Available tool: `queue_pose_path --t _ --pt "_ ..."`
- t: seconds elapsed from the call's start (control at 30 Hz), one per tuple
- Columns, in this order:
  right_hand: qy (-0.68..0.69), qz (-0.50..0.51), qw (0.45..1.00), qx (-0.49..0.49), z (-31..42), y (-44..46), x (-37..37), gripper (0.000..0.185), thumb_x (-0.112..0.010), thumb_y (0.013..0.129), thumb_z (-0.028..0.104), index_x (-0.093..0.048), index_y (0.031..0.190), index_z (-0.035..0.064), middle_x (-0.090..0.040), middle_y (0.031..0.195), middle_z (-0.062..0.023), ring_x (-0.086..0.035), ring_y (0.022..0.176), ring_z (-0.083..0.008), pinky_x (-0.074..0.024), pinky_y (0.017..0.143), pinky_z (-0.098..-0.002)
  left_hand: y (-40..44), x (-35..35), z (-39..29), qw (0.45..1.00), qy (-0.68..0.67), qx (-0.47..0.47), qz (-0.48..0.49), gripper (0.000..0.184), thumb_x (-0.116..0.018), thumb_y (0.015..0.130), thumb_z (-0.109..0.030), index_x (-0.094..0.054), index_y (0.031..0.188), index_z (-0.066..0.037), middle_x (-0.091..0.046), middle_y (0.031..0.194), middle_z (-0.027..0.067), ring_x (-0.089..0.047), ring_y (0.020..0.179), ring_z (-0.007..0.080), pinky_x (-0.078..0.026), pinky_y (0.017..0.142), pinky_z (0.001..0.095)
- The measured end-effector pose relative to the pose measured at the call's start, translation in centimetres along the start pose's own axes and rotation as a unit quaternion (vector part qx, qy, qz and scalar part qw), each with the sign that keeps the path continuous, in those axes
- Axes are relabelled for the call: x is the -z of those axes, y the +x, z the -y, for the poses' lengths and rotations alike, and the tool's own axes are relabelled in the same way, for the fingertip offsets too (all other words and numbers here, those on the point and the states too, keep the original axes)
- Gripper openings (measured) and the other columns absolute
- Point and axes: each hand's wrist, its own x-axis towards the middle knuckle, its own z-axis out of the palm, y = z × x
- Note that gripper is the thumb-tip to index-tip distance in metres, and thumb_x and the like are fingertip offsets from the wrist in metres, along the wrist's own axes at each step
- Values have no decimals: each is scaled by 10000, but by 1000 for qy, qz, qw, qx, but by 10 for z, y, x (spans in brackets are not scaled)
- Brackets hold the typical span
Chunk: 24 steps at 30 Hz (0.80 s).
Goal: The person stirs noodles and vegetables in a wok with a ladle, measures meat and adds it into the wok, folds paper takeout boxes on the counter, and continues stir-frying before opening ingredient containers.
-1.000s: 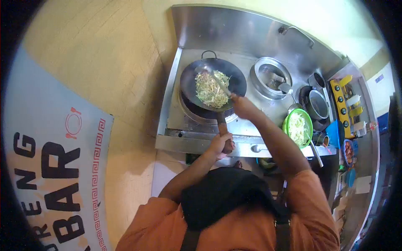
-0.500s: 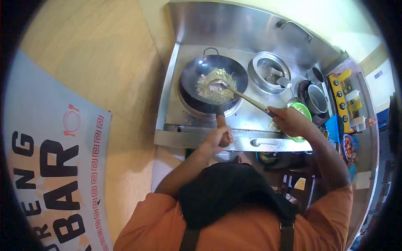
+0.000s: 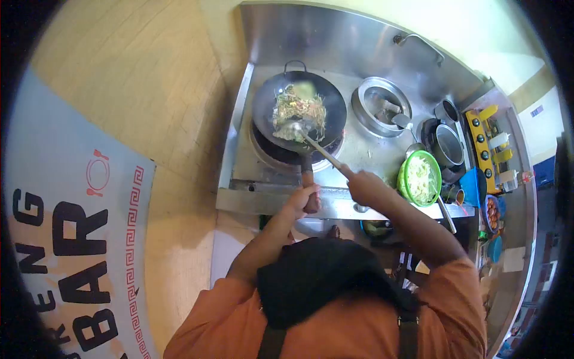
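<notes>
My left hand [image 3: 301, 200] is closed around the wooden handle of a dark wok [image 3: 335, 110], which is tilted above the left burner of the steel stove. Shredded food [image 3: 302, 107], pale green and brown with small reddish bits, lies in the wok, some of it blurred by motion near the far side. In my right hand [image 3: 369, 190] is the wooden handle of a cooking ladle [image 3: 326, 154]. Its metal bowl rests among the food at the near side of the wok. Beside my right forearm stands a green basket [image 3: 403, 179] of shredded pale vegetable.
A round metal pot [image 3: 361, 107] with a spatula [image 3: 403, 121] at it sits right of the wok. Farther right are grey pots [image 3: 448, 145], a yellow rack [image 3: 482, 143] with bottles, a blue container [image 3: 472, 186] and a bowl of red items [image 3: 492, 212]. A lettered banner [image 3: 84, 251] stands left.
The wok has lifted and shifted slightly left, and its food has spread. My right hand has moved left and toward me with the ladle, uncovering the green basket.
</notes>
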Motion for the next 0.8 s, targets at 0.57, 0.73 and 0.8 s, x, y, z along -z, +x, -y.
queue_pose_path --t 0.57,0.73,0.8 --pt "-104 -47 992 -50 -53 -2 27 458 -464 864 138 -377 1312 100 -624 807 -207 -629 705 -378 -499 639 -497 -2 -30 13 993 -112 -12 31 106 -597 828 -115 -510 803 -60 -515 651 44 -528 571 168 -470 541 330" --pt "33 -143 985 -85 -40 48 5 414 -486 873 185 -411 1270 98 -617 829 -261 -619 761 -410 -489 665 -505 -10 -19 4 989 -142 0 31 167 -631 848 -188 -503 890 -90 -557 735 52 -543 624 164 -496 571 329" --pt "97 -176 978 -60 -29 78 14 404 -469 864 138 -407 1257 67 -611 820 -277 -617 761 -421 -487 654 -508 -4 -11 0 991 -130 11 37 171 -626 850 -197 -498 899 -94 -552 761 58 -545 608 179 -497 556 341"
